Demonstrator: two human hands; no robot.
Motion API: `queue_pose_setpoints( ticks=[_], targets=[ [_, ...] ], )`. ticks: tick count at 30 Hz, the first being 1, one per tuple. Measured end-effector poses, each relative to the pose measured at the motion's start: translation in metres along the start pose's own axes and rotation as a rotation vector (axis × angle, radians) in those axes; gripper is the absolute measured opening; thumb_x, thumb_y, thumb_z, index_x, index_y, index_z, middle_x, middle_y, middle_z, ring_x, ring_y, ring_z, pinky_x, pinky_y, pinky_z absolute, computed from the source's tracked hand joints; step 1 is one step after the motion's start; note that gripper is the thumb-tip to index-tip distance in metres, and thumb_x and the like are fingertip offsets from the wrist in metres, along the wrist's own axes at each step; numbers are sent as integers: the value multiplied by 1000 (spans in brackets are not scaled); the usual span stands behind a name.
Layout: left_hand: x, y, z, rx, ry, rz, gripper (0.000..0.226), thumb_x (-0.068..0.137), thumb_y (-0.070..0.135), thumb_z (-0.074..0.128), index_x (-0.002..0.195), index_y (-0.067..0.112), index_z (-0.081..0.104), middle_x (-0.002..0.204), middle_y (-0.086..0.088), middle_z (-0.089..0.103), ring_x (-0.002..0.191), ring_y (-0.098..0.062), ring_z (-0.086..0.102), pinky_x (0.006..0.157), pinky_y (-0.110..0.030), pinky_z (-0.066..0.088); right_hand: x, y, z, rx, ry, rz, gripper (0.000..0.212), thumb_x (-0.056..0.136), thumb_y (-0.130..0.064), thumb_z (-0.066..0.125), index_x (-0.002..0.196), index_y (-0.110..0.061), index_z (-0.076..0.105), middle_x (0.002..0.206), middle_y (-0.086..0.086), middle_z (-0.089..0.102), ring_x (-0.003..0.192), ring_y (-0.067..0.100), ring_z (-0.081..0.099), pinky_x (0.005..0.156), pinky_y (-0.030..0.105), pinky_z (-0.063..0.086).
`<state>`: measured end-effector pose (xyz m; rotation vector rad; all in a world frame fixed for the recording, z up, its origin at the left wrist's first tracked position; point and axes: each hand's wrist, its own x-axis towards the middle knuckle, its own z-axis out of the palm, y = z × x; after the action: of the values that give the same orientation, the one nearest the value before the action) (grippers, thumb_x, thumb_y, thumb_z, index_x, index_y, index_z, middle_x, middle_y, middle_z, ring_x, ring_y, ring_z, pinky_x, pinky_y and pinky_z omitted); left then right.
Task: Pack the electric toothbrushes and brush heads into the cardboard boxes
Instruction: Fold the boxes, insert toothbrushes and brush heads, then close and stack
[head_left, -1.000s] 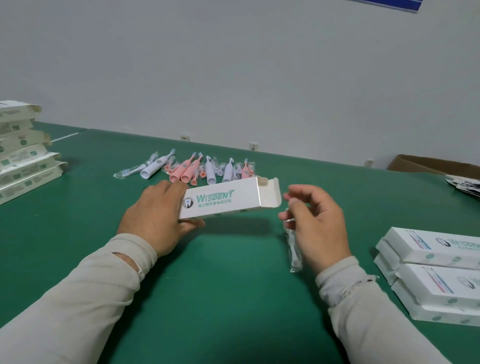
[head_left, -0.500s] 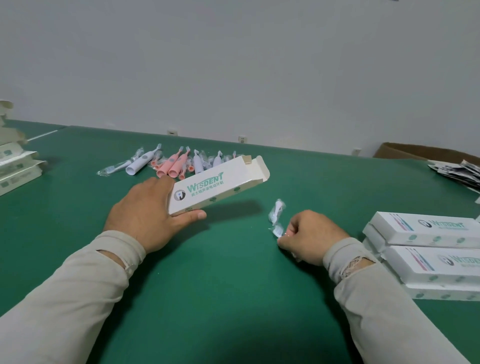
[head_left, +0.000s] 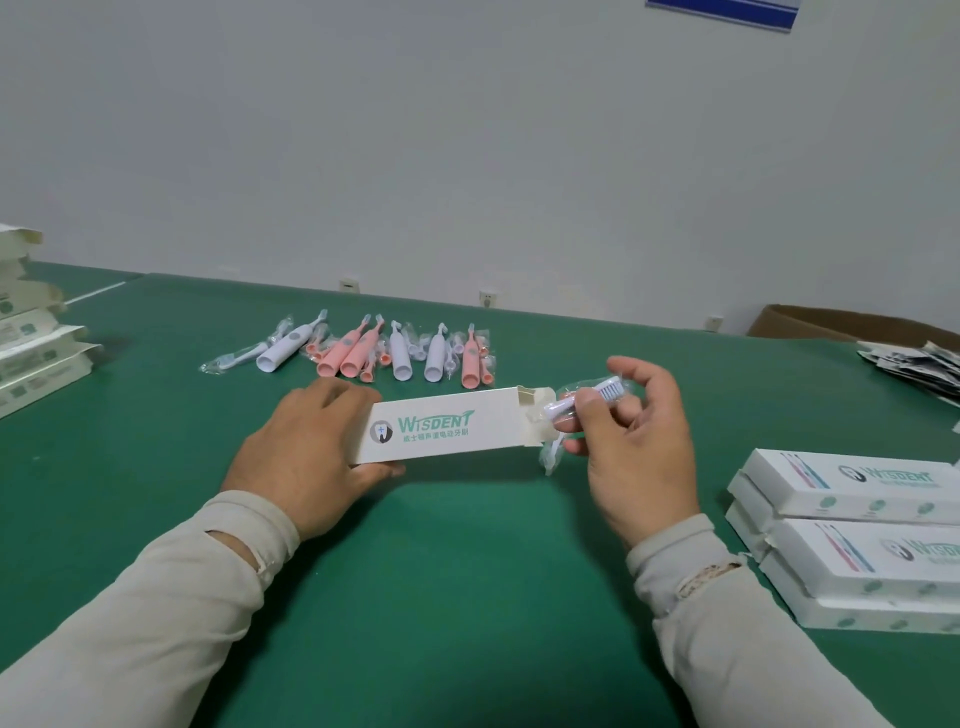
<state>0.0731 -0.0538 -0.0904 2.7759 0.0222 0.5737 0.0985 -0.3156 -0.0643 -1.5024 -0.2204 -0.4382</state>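
Gripping the "WISDENT" box, left hand; right hand pinches a wrapped brush head.

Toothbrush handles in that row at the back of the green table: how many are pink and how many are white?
Pink toothbrush handles: 3
White toothbrush handles: 3
Total: 6
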Motion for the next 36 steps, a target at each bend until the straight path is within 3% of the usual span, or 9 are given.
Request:
queue_pose_setpoints(
  ticks=[7,13,15,18,22,24,27,33,36],
  targets=[
    [-1,5,-1,-47,22,44,61,74,65,67,126,39,50,129,15,48,119,-16,44,91,-43,49,0,2,0,14,153,-12,27,94,-6,66,103,-29,55,92,5,72,73,11,75,61,19,57],
    [-2,6,1,-52,19,60,61,74,67,67,126,42,48,128,17,47,118,-13,44,88,-43,51,2,11,1,-6,93,54,21,97,-7,60,113,-18,67,110,2,68,72,13,75,64,17,56],
    [-1,5,2,-56,18,57,61,74,67,68,126,41,48,128,17,47,118,-13,44,89,-42,50,2,13,1,-81,95,18,21,96,-5,59,104,-21,71,112,0,65,71,12,74,66,17,56],
    [-1,5,3,-53,7,63,62,74,67,68,127,42,48,128,18,47,118,-13,44,90,-41,50,1,13,1,-219,120,-24,19,92,-6,65,91,-23,74,104,1,67,67,9,73,71,23,59],
    [-1,4,3,-39,-7,69,65,74,68,68,130,43,46,130,19,45,119,-12,43,92,-40,49,1,12,0,-280,139,0,11,86,-13,74,80,-22,72,74,-5,72,64,11,69,64,25,54],
    [-1,5,3,-34,-8,75,66,74,68,68,130,43,47,130,19,45,119,-12,44,92,-41,49,1,10,0,-269,149,10,11,83,-14,77,75,-19,72,74,-1,72,63,13,70,65,27,56],
    [-1,6,3,-26,-9,90,64,74,69,68,129,43,46,129,20,46,118,-12,44,91,-41,49,-1,8,3,-293,102,-10,14,82,-13,79,70,-18,73,86,3,71,63,15,71,69,31,59],
    [-1,7,3,-16,-14,100,64,74,68,67,128,42,47,127,19,47,117,-12,44,91,-41,49,-7,11,10,-164,-53,49,13,90,-11,67,87,-21,59,69,0,66,63,19,58,65,37,51],
    [-1,6,3,-15,-26,89,64,74,67,68,128,41,46,127,19,47,117,-12,44,91,-41,49,-8,10,11,-102,-238,133,14,77,-20,51,81,-32,58,74,-3,65,65,11,54,63,28,43]
  ],
)
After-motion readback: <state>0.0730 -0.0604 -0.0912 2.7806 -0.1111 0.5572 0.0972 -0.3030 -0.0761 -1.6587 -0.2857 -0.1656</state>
